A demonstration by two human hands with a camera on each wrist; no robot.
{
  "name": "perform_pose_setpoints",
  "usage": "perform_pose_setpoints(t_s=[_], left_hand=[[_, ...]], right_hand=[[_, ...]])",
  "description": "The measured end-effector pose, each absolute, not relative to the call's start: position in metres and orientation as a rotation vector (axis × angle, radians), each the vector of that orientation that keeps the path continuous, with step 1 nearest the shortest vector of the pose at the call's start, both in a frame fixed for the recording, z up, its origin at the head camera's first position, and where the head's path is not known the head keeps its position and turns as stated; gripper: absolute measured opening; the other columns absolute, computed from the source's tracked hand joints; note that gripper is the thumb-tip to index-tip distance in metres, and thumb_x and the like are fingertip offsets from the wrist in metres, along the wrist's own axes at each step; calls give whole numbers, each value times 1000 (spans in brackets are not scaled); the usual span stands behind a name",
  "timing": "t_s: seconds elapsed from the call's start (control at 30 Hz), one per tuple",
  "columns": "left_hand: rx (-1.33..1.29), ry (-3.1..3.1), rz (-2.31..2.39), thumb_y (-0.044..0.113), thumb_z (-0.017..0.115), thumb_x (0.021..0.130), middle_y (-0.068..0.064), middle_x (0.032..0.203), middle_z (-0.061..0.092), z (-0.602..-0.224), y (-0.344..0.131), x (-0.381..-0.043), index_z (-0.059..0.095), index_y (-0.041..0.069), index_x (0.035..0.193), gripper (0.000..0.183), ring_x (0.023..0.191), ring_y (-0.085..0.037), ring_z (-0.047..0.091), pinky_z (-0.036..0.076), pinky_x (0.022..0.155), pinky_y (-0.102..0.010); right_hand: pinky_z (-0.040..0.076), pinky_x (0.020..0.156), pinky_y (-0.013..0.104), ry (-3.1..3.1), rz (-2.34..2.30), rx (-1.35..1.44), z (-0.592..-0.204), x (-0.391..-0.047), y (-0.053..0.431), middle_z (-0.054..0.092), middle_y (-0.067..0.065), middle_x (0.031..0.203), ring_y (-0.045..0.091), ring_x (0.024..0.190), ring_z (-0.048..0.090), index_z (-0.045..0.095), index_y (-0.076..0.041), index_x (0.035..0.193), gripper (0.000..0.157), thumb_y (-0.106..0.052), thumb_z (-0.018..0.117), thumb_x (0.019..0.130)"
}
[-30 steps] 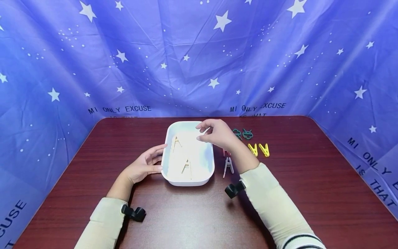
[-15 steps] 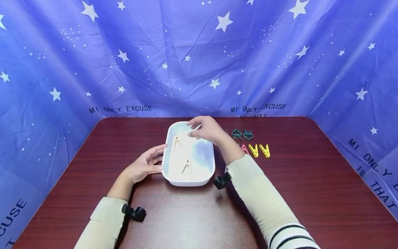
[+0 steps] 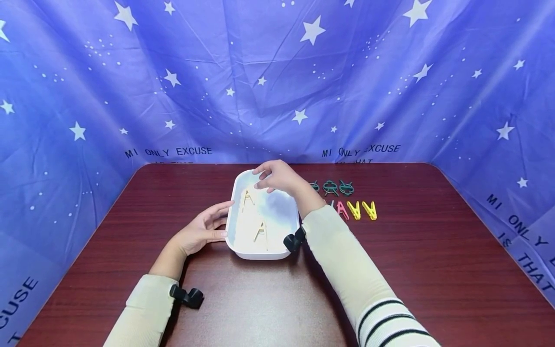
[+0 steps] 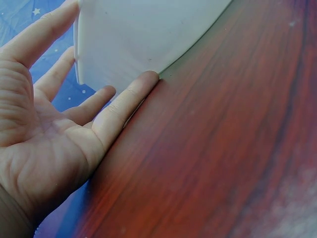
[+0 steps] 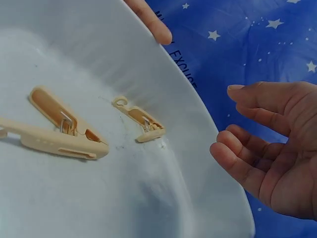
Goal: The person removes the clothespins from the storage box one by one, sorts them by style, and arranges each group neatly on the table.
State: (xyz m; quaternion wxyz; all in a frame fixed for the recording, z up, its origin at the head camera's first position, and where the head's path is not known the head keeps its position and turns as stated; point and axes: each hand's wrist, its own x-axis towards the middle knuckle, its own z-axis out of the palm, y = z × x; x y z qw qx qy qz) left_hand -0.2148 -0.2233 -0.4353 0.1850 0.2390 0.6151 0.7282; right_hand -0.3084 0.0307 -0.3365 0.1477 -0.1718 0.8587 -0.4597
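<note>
A white rectangular tray (image 3: pixel 260 256) stands on the table, with two beige clothespins lying inside, one towards the back (image 3: pixel 247 195) and one nearer the front (image 3: pixel 261 231). My left hand (image 3: pixel 200 233) rests against the tray's left side, its fingers mostly straight, touching the wall and rim. Over the back of the tray is my right hand (image 3: pixel 277 176), its fingers loosely bent. In the right wrist view a gap shows between that hand's thumb and fingers, with nothing held, beside the tray rim (image 5: pixel 195 106).
Right of the tray, several green clips (image 3: pixel 330 187) lie in a back row, one partly behind the right wrist. Before them are a pink clothespin (image 3: pixel 342 210) and two yellow clothespins (image 3: pixel 369 210). The right forearm overlaps the tray's right edge. A blue starry curtain (image 3: pixel 277 86) hangs behind.
My right hand has moved left across the back of the tray, uncovering green clips and the pink clothespin while its forearm now covers a pale clothespin. The left hand and tray stay put.
</note>
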Motion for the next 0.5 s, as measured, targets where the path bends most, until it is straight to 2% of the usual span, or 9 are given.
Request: perform_pose_setpoints(t_s=[0.17,0.37,0.5], left_hand=[[673,1734,2053,-7,69,84,-26,153,25,-435,-224,-214,27,2,152,80,127,-33,46,52,91,-35],[683,1725,2058,-7,69,84,-28,152,24,-435,-224,-214,26,1,152,81,127,-33,46,52,91,-34],[696,1720,2057,-7,69,84,-29,152,24,-436,-224,-215,26,0,152,81,127,-33,46,51,92,-35]], right_hand=[[58,71,31,2434,-1348,-417,-346,-317,23,65,12,107,24,92,65,66,-5,123,43,-9,78,82],[58,75,36,2331,-1392,-337,-363,-323,15,67,12,102,31,90,67,67,-5,123,42,-2,75,82],[58,75,36,2294,-1394,-331,-372,-324,12,66,10,95,27,83,66,66,-4,123,42,0,73,81]])
